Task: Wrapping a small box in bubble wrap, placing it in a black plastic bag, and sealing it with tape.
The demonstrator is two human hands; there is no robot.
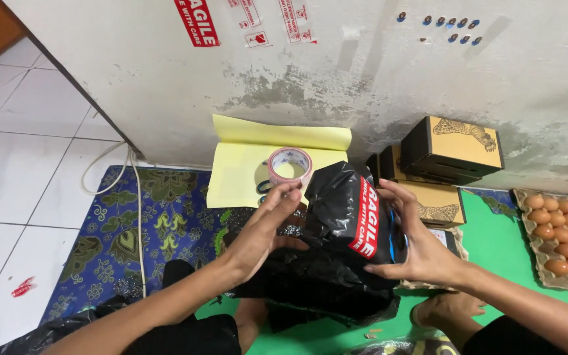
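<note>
We hold a parcel wrapped in black plastic (pixel 336 223) between both hands, above the patterned mat (pixel 146 223) near its right edge. Our left hand (pixel 264 227) lies flat against the parcel's left side, fingers straight and together, not curled round it. Our right hand (pixel 412 240) cups the right side, fingers spread against the plastic beside a red warning sticker (pixel 365 218). Just behind the parcel a roll of tape (pixel 289 165) rests on yellow sheets (pixel 244 164). Printed cardboard boxes (pixel 451 154) and an egg tray (pixel 563 233) sit to the right.
</note>
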